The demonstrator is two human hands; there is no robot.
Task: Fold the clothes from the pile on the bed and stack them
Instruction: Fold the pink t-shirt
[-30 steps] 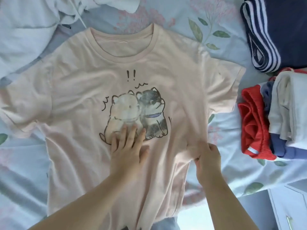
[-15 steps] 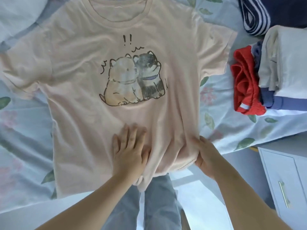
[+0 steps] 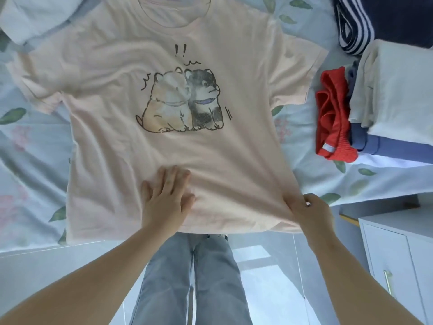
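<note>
— Where does the shirt lie?
— The pink T-shirt (image 3: 164, 148) is spread print-up on the bed (image 3: 30, 146), with its hem right at the near edge of the mattress. The left hand (image 3: 166, 198) lies flat on the lower middle of it, fingers straight. The right hand (image 3: 309, 212) pinches the hem corner on the right side, and the two hands are well apart
— So what could spoil it?
— The pull, I'd say. If the right hand tugs harder than the flat palm pins, the cloth bunches along the ridges running toward that corner, and the fold comes out crooked. A tug toward the body could drag the hem off the edge
— And the stack?
— The folded stack (image 3: 386, 102) sits near the right sleeve, with a red garment (image 3: 332, 118) sagging at its side. A wide sweep when that sleeve is folded in might knock it loose
</note>
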